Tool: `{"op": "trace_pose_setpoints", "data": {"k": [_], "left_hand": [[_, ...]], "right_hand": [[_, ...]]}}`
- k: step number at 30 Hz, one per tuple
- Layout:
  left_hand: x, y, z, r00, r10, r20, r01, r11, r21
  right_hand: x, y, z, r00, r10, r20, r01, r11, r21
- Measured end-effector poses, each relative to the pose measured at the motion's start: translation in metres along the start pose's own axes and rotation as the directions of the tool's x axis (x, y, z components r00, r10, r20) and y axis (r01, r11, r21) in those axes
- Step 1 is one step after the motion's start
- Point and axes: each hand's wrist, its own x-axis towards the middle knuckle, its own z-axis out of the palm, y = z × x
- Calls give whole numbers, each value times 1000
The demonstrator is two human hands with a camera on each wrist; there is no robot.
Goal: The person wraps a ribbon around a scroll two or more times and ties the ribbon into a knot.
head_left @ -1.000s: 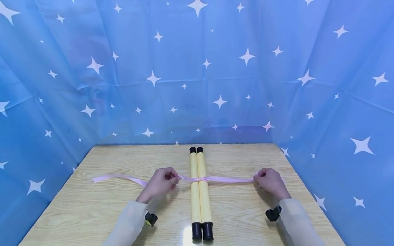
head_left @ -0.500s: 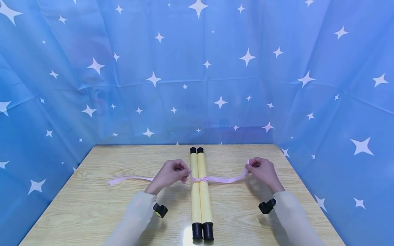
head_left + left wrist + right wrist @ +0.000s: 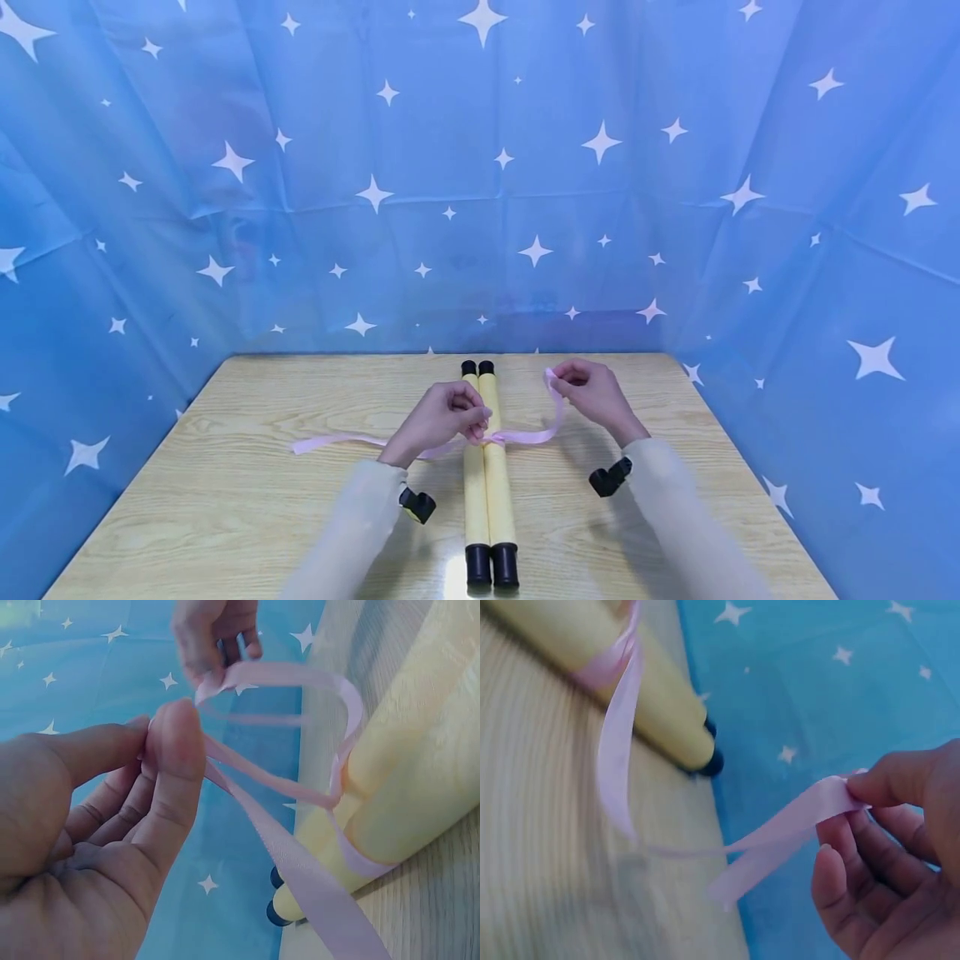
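Two pale yellow scrolls with black end caps lie side by side on the table, the left scroll (image 3: 476,492) touching the right scroll (image 3: 499,492). Round their middle goes a pink ribbon (image 3: 521,437), crossed on top. My left hand (image 3: 442,417) is over the scrolls and pinches one length of ribbon between thumb and forefinger; its tail runs left onto the table. Higher and to the right, my right hand (image 3: 596,393) pinches the other length, which curves up from the crossing. A short loose end (image 3: 742,881) hangs below those fingertips. My left hand partly covers the crossing.
The wood-grain table (image 3: 225,500) reaches back to a blue curtain (image 3: 450,167) with white stars, which also surrounds both sides. A small black camera is on each wrist, the left camera (image 3: 417,505) close to the scrolls.
Both hands have come inward and up: the left moved right until over the scrolls, the right moved left. The right ribbon length went from taut to a slack curve; the left tail slid right.
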Motion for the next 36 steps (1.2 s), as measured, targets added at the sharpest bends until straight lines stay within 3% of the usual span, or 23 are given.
{"op": "trace_pose_setpoints", "data": {"k": [6,12,15,21,30,36], "left_hand": [[1,-1,5,1000,2,1,-2,1000,-17],[1,-2,6,1000,8,0,-8,1000,-9],[2,-3,6,1000,21,3,-21,1000,1],[2,-4,3,1000,27,-4,-27,1000,4],[1,-3,2,1000,11,-20,-11,1000,10],[3,-1,2,1000,22,-15,-22,1000,15]], "right_hand": [[12,-25,20,995,-62,74,61,998,19],[21,-42,40,980,-127,155,110,988,111],[24,-41,49,971,-150,187,135,987,92],[22,-27,61,962,-136,236,152,987,-52],[14,-22,63,947,-162,278,188,980,-66],[3,-29,57,911,-213,352,250,966,-62]]}}
